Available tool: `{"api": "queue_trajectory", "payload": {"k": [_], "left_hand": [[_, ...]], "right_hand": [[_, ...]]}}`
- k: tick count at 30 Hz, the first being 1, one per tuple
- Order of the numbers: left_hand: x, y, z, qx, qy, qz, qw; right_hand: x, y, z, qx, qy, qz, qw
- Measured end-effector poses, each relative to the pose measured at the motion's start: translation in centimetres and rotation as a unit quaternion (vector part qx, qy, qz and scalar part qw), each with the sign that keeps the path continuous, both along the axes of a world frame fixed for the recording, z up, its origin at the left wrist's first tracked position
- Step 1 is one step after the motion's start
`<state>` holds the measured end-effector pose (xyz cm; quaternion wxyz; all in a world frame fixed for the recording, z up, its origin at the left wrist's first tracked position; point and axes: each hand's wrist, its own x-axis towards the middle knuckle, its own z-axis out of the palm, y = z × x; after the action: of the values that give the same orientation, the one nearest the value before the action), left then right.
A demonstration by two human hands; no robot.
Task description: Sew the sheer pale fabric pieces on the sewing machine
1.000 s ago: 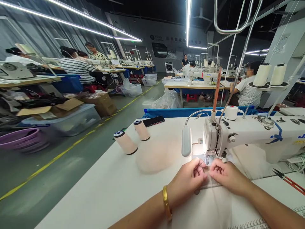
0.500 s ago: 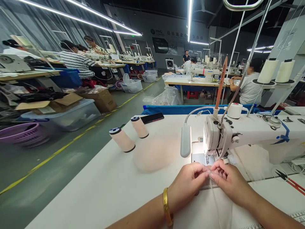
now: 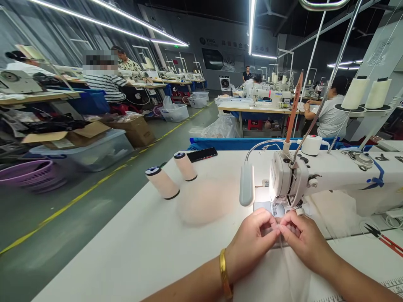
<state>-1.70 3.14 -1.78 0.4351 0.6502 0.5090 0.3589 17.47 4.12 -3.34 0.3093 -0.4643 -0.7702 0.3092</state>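
Observation:
In front of the sewing machine (image 3: 280, 178), my left hand (image 3: 250, 241) and my right hand (image 3: 307, 243) meet fingertip to fingertip. Both are closed in a pinch on the edge of a thin, see-through whitish fabric (image 3: 291, 274), just on the near side of the needle area. The fabric hangs down from the fingers towards me, with a narrow strand or fold along it. A gold bangle (image 3: 224, 268) circles my left wrist. The machine's lamp (image 3: 247, 184) stands to the left of the needle. What exactly lies between the fingertips is partly hidden.
Two peach thread cones (image 3: 162, 183) and a black phone (image 3: 202, 154) are on the table's left side, near a pale sheer piece (image 3: 204, 203). Red-handled snips (image 3: 388, 242) and a ruler (image 3: 393, 285) lie right. Co-workers sit at other machines; a purple basket (image 3: 33, 176) stands beyond the table.
My hands stay together on the fabric, with the left fingers slightly rearranged and the left wrist a little further right. The whole view has shifted slightly.

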Motion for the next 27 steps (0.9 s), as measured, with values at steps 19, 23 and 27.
{"api": "queue_trajectory", "payload": {"k": [19, 23, 27], "left_hand": [[0.17, -0.12, 0.43, -0.058, -0.079, -0.017, 0.995], [0.11, -0.20, 0.35, -0.023, -0.044, 0.005, 0.999], [0.01, -0.21, 0.27, -0.018, -0.038, 0.011, 0.999]], "right_hand": [[0.04, -0.20, 0.58, -0.014, 0.017, 0.004, 1.000], [0.03, -0.23, 0.69, -0.009, 0.022, 0.006, 1.000], [0.04, -0.25, 0.72, -0.003, 0.031, 0.010, 0.999]]}}
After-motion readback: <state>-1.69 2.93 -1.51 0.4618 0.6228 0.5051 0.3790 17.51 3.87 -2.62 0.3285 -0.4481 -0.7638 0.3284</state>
